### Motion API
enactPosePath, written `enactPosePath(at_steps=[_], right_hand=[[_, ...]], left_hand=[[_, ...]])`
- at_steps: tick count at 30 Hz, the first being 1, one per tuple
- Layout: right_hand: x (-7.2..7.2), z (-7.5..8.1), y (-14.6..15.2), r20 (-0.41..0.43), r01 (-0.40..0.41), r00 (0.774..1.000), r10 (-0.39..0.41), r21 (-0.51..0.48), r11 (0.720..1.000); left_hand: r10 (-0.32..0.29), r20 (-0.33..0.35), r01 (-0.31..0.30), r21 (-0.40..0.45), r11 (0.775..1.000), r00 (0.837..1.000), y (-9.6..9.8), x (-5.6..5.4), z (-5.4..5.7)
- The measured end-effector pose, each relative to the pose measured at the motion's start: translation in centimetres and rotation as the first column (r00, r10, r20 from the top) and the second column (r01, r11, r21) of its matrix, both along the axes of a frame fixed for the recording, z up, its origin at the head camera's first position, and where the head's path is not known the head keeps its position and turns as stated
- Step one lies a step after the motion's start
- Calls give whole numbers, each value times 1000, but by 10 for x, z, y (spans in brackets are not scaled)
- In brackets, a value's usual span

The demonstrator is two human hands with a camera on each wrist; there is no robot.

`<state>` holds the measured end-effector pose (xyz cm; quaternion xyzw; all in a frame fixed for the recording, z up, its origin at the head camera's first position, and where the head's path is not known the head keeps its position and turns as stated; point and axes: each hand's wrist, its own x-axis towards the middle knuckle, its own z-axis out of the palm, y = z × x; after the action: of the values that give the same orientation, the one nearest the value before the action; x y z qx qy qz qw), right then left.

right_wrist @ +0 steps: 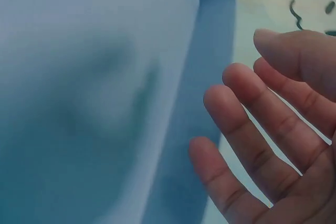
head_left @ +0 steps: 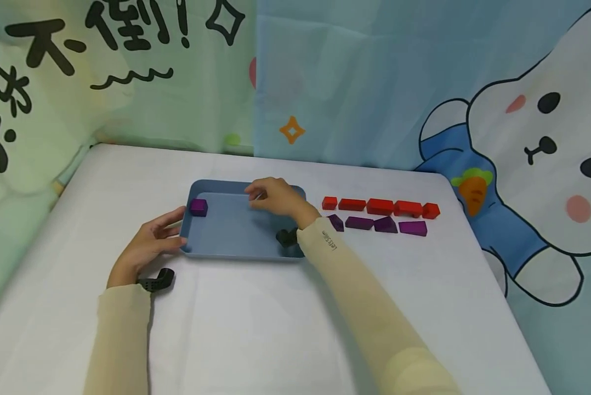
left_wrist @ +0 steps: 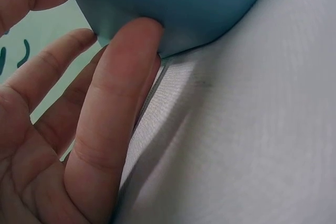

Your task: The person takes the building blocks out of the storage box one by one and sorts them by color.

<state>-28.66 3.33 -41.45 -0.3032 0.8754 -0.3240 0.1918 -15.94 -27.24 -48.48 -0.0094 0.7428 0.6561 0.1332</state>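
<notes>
A blue-grey tray (head_left: 236, 236) lies on the white table, with one purple block (head_left: 198, 207) inside at its left end. My left hand (head_left: 152, 240) is at the tray's left side, its extended fingers touching the outer wall. In the left wrist view, a fingertip (left_wrist: 137, 30) rests against the blue wall. Over the tray's far right part hovers my right hand (head_left: 278, 198), fingers slightly bent and apart. Nothing lies between its fingers (right_wrist: 226, 108) in the right wrist view, where the purple block shows only as a sliver at the top.
Right of the tray, a row of several red blocks (head_left: 380, 207) runs along the table (head_left: 256, 318). Just in front of it lies a row of several purple blocks (head_left: 385, 224), its left end partly behind my right sleeve. A printed cloth (head_left: 354, 82) hangs behind the table.
</notes>
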Motion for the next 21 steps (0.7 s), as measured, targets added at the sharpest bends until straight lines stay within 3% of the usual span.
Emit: enactPosePath(at_steps=[9,14,21], right_hand=[[3,-13,-55,61,-5,998,2,36,999],[6,-17,-82,40,0,999,-3,93,996],[9,-22,-110,-13,72,997,-70,153,986]], left_hand=[[7,18,-7,13,1000,1000,-2,-1,0],[-4,10,4,33,999,1000,-2,-2,-1],[-7,-7,7,53,999,1000,-5,-4,-4]])
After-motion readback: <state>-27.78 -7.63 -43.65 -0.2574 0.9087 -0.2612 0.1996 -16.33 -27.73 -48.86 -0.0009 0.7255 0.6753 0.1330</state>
